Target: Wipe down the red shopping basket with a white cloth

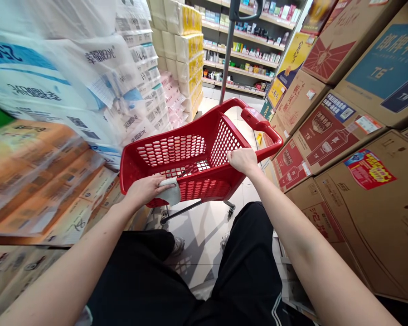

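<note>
A red plastic shopping cart (190, 154) stands on wheels in a narrow store aisle in front of my legs. My left hand (146, 189) presses a white cloth (172, 192) against the near rim of the cart, fingers curled over it. My right hand (242, 160) grips the cart's rim close to the red handle (258, 120). The basket looks empty through its mesh walls.
Stacked packs of tissue paper (88, 90) wall the left side. Brown cardboard boxes (360, 181) pile up on the right. Store shelves with small goods (245, 54) stand at the far end, behind a grey pole (227, 54). Pale tiled floor (207, 231) lies under the cart.
</note>
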`<state>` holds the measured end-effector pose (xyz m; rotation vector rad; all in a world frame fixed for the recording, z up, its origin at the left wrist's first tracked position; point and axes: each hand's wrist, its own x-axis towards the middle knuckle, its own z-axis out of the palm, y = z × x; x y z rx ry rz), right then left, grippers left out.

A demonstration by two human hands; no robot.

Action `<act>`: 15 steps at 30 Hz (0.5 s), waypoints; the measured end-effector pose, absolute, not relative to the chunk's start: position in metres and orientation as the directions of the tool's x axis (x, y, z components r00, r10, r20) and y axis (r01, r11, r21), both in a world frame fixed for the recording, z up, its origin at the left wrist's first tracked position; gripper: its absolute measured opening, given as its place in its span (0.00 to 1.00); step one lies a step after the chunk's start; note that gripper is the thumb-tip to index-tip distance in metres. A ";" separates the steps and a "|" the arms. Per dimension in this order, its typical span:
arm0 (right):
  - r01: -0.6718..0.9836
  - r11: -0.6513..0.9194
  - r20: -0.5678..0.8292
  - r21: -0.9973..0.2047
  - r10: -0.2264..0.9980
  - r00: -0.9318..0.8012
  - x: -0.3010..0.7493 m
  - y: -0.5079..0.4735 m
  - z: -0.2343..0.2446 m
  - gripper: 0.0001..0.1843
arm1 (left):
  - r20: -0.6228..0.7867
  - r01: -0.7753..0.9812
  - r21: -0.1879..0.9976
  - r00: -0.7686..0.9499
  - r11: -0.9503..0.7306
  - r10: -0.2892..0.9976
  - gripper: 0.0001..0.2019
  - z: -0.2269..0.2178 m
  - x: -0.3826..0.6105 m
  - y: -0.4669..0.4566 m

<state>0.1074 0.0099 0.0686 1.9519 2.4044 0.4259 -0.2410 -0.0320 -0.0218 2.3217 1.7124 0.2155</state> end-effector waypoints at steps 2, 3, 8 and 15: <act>0.960 0.183 0.164 0.213 0.962 -0.219 0.107 0.009 0.068 0.31 | -0.034 0.914 0.274 0.321 -0.300 0.946 0.28 -0.023 -0.243 -0.033; 0.960 0.187 0.167 0.207 0.960 -0.223 0.107 0.009 0.067 0.31 | -0.037 0.912 0.270 0.330 -0.308 0.943 0.28 -0.024 -0.244 -0.033; 0.962 0.196 0.169 0.190 0.959 -0.229 0.107 0.009 0.065 0.31 | -0.039 0.913 0.251 0.341 -0.321 0.939 0.27 -0.026 -0.246 -0.032; 0.960 0.202 0.194 0.195 0.951 -0.239 0.109 0.010 0.062 0.31 | -0.021 0.922 0.195 0.344 -0.334 0.939 0.26 -0.024 -0.243 -0.033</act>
